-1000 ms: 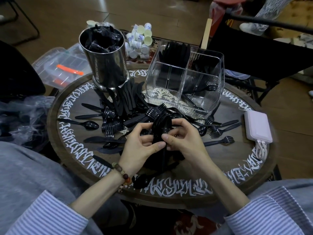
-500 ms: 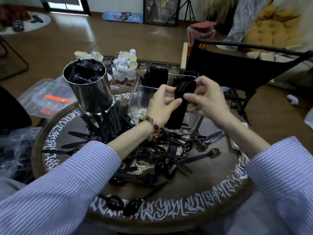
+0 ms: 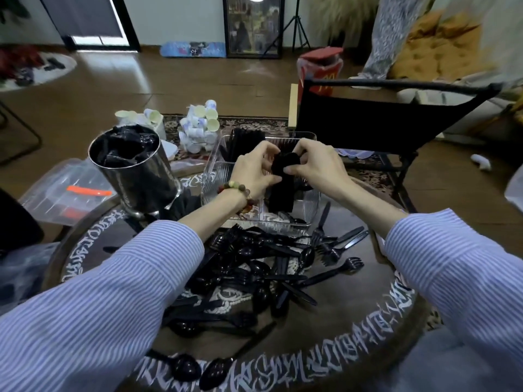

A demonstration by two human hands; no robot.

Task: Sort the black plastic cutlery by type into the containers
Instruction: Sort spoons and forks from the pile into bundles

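Both hands hold one upright bundle of black plastic spoons point(image 3: 283, 179) over the clear divided container point(image 3: 307, 210). My left hand point(image 3: 252, 169) grips the bundle's left side and my right hand point(image 3: 317, 162) pinches its bowl end from the right. The handle ends hang down inside the container's right compartment. Its left back compartment holds upright black cutlery point(image 3: 240, 142). A steel canister point(image 3: 133, 171) full of black cutlery stands at the left. A loose pile of black forks, spoons and knives point(image 3: 263, 267) covers the round table point(image 3: 368, 343).
A black folding chair point(image 3: 382, 125) stands behind the table on the right. Small paper cups point(image 3: 201, 125) are heaped on the rug beyond the containers. A clear plastic box with an orange piece point(image 3: 68, 190) lies left of the canister. Two spoons point(image 3: 198, 369) lie near the table's front edge.
Both hands lifted the spoon bundle from the pile near the table's middle and carried it away from me, over the clear container. The handle ends now dip into its right compartment.
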